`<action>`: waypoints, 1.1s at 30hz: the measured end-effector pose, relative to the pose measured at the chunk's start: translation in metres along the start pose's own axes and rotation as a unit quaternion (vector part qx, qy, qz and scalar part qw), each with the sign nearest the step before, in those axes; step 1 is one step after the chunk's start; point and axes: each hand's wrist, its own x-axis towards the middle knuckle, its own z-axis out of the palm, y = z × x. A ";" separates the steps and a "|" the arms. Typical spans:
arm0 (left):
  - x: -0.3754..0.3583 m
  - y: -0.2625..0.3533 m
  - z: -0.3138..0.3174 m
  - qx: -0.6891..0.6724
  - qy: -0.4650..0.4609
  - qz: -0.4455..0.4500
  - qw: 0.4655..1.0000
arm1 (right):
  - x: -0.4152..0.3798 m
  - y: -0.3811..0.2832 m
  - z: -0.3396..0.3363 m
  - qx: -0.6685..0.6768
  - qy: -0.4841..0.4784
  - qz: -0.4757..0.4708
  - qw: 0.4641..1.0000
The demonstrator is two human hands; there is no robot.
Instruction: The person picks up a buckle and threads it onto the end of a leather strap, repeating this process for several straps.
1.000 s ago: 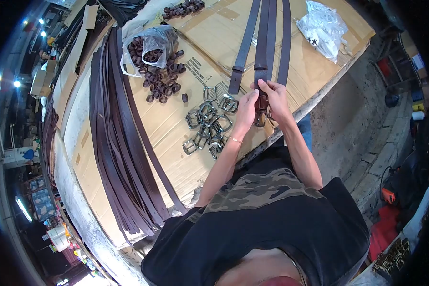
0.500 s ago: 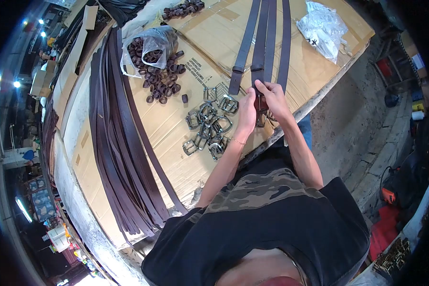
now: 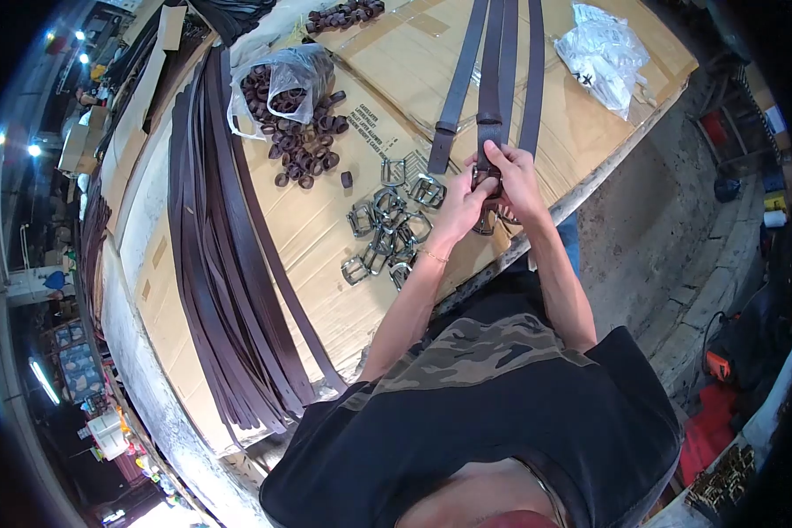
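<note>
A dark brown leather belt strap (image 3: 491,88) runs down to both hands, with a loop around it just above my fingers. My left hand (image 3: 460,207) is closed on a metal buckle (image 3: 481,176) at the strap's near end; fingers partly cover it. My right hand (image 3: 515,183) pinches the same strap end, thumb on top. Another strap with a loop (image 3: 445,128) lies to the left, and more straps (image 3: 531,88) lie alongside on the right. A pile of metal buckles (image 3: 389,229) sits left of my left hand, and another buckle (image 3: 486,223) shows below my hands.
Cardboard (image 3: 396,53) covers the table. A long bundle of brown straps (image 3: 229,264) lies at the left. Brown leather loops (image 3: 305,158) spill from a plastic bag (image 3: 295,75). A second clear bag (image 3: 603,57) lies at the back right, near the table edge.
My left hand has shifted its fingers onto the buckle at the strap's end, and my right thumb has moved slightly right and up. The buckle shows more between the hands.
</note>
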 end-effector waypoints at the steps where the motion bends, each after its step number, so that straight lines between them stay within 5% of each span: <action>1: 0.000 0.000 0.002 -0.013 -0.001 -0.003 1.000 | 0.002 -0.001 -0.002 0.010 -0.011 -0.001 1.000; 4: -0.002 0.010 0.013 -0.056 -0.017 -0.010 0.998 | 0.000 -0.010 -0.006 0.022 -0.030 0.009 0.999; 15: 0.009 0.009 0.021 0.018 0.179 0.061 0.982 | 0.002 -0.010 -0.011 -0.061 -0.038 -0.009 0.997; 24: 0.003 0.005 0.017 -0.125 0.120 0.025 0.985 | -0.004 -0.013 -0.007 -0.104 0.030 -0.014 0.994; 33: 0.002 0.009 0.011 -0.021 0.162 0.051 0.985 | 0.001 0.004 -0.004 -0.142 0.030 -0.086 0.986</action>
